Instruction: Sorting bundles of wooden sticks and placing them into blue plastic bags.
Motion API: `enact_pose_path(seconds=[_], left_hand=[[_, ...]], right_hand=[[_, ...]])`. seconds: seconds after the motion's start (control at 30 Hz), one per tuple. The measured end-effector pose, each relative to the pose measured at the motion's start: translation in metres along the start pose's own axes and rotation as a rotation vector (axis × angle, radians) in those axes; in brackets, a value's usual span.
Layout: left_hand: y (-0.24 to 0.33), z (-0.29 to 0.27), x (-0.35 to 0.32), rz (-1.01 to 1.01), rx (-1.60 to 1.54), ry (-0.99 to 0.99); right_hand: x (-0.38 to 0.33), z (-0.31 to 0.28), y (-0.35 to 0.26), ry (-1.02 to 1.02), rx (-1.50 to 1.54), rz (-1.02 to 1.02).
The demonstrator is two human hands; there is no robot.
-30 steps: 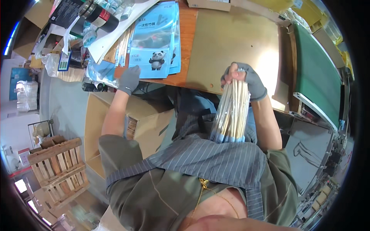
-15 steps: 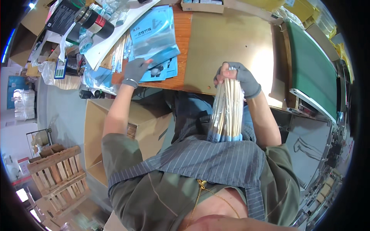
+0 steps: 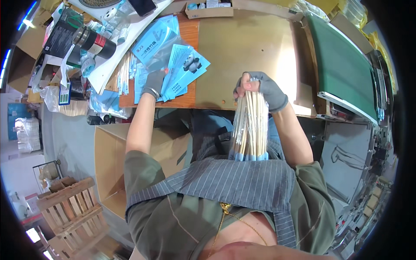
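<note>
My right hand [image 3: 261, 89], in a grey fingerless glove, is closed around the top of a bundle of chopsticks [image 3: 250, 123]. The pale wooden sticks hang down in clear plastic wraps with blue lower ends, in front of my apron. At the left of the table, my gloved left hand [image 3: 154, 81] grips the near-left edge of a blue printed plastic bag [image 3: 182, 71] with a panda picture. Its thumb lies on top, while the other fingers are mostly hidden. More blue and clear bags [image 3: 152, 43] lie beneath and behind it.
Loose wrapped chopsticks [image 3: 125, 76] lie left of the bags. Beyond them are a black thermos [image 3: 95, 42] and a white board [image 3: 113, 56]. A gold-brown panel [image 3: 242, 47] covers the middle of the table; a green board [image 3: 342, 69] stands right. Below left is an open cardboard box [image 3: 110, 160].
My left hand has swung the panda-printed bag to the right and turned it, so its printed face shows. The chopstick bundle stays in my right hand, and the whole view has shifted slightly.
</note>
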State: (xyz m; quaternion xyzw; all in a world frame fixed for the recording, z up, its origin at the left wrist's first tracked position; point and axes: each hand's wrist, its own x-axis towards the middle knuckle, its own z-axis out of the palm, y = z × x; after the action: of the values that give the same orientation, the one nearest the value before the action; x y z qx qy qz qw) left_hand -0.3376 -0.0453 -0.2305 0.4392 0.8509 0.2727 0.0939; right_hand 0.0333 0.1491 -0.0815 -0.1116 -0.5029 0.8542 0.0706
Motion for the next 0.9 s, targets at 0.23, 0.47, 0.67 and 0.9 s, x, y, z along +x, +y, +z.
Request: enact_pose_path(seconds=[0.23, 0.47, 0.67, 0.9], left_hand=[[0.042, -0.015, 0.009, -0.378, -0.048, -0.011], [-0.017, -0.026, 0.024, -0.623, -1.120, 0.021], [0.064, -0.014, 0.020, -0.407, -0.518, 0.114], [0.063, -0.016, 0.030, -0.589, -1.080, -0.302]], right_hand=[[-0.003, -0.004, 0.004, -0.013, 0.017, -0.019], [0.000, 0.001, 0.000, -0.057, 0.006, 0.000], [0.001, 0.001, -0.001, -0.014, -0.005, 0.026], [-0.001, -0.003, 0.003, -0.052, 0.037, -0.047]])
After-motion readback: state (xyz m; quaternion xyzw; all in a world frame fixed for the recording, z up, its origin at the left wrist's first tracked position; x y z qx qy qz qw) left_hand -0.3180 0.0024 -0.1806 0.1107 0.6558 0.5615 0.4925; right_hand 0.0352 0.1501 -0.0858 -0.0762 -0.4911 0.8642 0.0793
